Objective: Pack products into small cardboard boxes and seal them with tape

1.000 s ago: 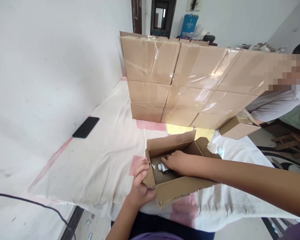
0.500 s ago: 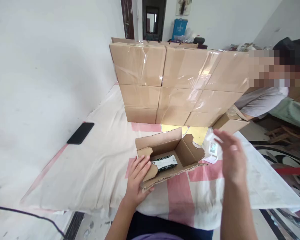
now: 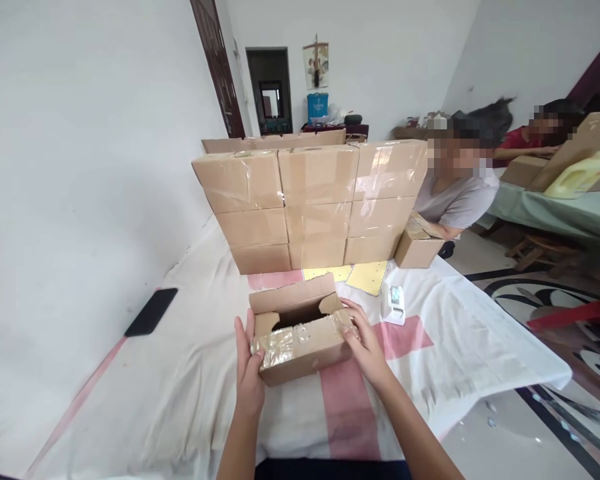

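Note:
A small cardboard box [image 3: 307,363] stands before me on the cloth-covered table, its near flap folded inward over the opening and its far flap standing up. Shiny tape strips show on the near flap. My left hand [image 3: 250,363] grips the box's left end, thumb on the near flap. At the right end, my right hand [image 3: 363,340] holds the box with its thumb on top and fingers behind. The inside is dark, and its contents are hidden. A white device with a small screen [image 3: 394,305] sits to the right of my right hand.
A wall of stacked taped boxes [image 3: 315,207] rises behind. A black phone [image 3: 151,311] lies at the left, and yellow sheets [image 3: 367,277] lie under the stack's front. Another person [image 3: 467,193] sits at the right beside a carton [image 3: 419,245]. The table's edge [image 3: 510,383] runs along the right.
My right hand has come from beside the white device onto the box's right end. The near flap has folded over, covering the dark-and-white packet inside. The view has tilted up.

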Available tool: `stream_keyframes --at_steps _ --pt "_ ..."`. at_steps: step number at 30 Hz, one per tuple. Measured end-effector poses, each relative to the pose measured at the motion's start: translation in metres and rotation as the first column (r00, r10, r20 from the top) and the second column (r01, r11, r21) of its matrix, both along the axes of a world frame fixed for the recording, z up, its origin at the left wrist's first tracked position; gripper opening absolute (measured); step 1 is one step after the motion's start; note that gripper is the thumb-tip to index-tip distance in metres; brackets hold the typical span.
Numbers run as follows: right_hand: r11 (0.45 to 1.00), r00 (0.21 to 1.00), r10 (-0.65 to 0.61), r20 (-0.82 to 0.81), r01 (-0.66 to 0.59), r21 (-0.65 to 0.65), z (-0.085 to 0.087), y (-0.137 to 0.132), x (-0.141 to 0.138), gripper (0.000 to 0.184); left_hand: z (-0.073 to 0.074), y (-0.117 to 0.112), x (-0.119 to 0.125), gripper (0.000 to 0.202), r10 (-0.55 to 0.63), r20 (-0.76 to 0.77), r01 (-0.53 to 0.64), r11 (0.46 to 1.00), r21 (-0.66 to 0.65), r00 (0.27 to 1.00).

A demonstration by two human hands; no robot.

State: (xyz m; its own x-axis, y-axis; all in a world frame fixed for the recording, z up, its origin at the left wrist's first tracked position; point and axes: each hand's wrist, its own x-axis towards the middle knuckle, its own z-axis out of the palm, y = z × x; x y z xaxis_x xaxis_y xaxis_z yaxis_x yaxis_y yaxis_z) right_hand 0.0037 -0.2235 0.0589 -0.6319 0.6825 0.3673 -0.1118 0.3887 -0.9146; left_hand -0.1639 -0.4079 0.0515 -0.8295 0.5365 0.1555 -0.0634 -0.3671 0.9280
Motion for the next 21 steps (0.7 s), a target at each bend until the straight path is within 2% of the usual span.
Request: stream_keyframes --at_steps 2,4,5,8,11,13,15,17,19,21 --pt "0.996 1.000 0.004 -0.025 -0.006 -0.090 0.001 0.004 -0.008 0.056 0.005 0.001 -0.002 0.077 -0.034 0.060 0.035 0.999 -0.010 0.998" --pt "0.986 0.994 0.070 -0.082 -0.082 -0.145 0.005 0.012 -0.016 0.075 0.007 0.002 -0.006 0.081 -0.068 0.096 0.069 0.997 -0.014 0.993" --pt "0.979 0.985 0.115 -0.127 -0.134 -0.150 0.007 0.016 -0.019 0.079 0.008 0.002 -0.008 0.083 -0.077 0.099 0.079 0.997 -0.015 0.992" --pt "0.955 0.950 0.198 -0.242 -0.242 -0.169 0.010 0.023 -0.025 0.073 0.007 0.003 -0.011 0.089 -0.032 0.075 0.035 0.999 -0.040 0.997" --pt "0.951 0.943 0.115 -0.313 -0.196 -0.239 0.004 0.022 -0.026 0.070 0.001 0.002 -0.015 0.092 0.010 0.111 0.002 0.995 -0.101 0.994" --pt "0.952 0.929 0.074 -0.362 -0.174 -0.252 -0.001 0.020 -0.025 0.069 -0.005 0.002 -0.020 0.084 -0.007 0.109 0.022 0.991 -0.134 0.994" --pt "0.962 0.921 0.095 -0.379 -0.182 -0.202 -0.004 0.019 -0.025 0.060 -0.012 0.002 -0.027 0.058 -0.001 -0.005 0.000 0.990 -0.144 1.000" --pt "0.977 0.920 0.131 -0.370 -0.184 -0.111 -0.004 0.022 -0.025 0.040 -0.018 0.004 -0.035 0.034 0.037 -0.155 -0.058 0.990 -0.129 0.987" --pt "0.987 0.916 0.145 -0.374 -0.158 -0.004 -0.003 0.025 -0.024 0.027 -0.022 0.007 -0.042 0.032 0.054 -0.240 -0.087 0.988 -0.131 0.969" --pt "0.986 0.917 0.162 -0.365 -0.137 0.094 -0.002 0.028 -0.023 0.032 -0.025 0.010 -0.047 0.039 0.057 -0.242 -0.098 0.983 -0.158 0.969"
